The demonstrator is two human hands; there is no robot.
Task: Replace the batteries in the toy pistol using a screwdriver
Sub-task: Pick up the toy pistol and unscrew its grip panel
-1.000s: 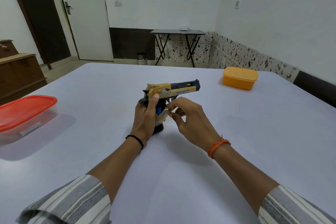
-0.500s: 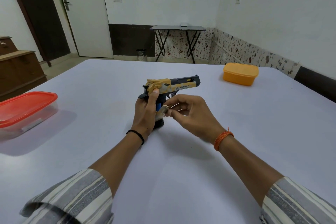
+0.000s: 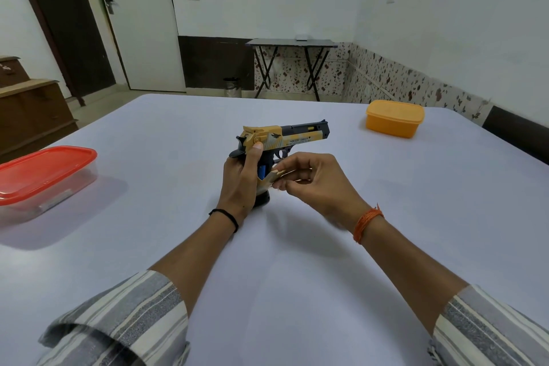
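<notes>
A: Head view, quick. Where is the toy pistol (image 3: 286,140)?

B: Upright near the middle of the desk (image 3: 386,217), butt down on the surface, barrel pointing right. The left hand (image 3: 242,181) is wrapped round the back of the grip, thumb up against the yellow slide.

A: Right hand (image 3: 315,184)?

B: Fingers curled, pinching a tan grip cover (image 3: 271,180) that stands tilted off the side of the grip. A blue part (image 3: 261,172) shows in the gap behind it; whether that is a battery cannot be told.

A: Screwdriver?

B: Not seen in either hand. Something lies inside the red-lidded container (image 3: 44,178) at left, too blurred to name. The orange box (image 3: 394,118) sits far right, lid on.

A: Handling?

B: Judgement only: moulded plastic, light and stiff, smooth enough to twist in the palm. The grip is the sensible hold, as the person has it. The cover looks thin, likely with small tabs, so it should be pulled from its edges and not bent.

A: Stage?

B: Probably cover coming off or going back on; cannot say which.
</notes>
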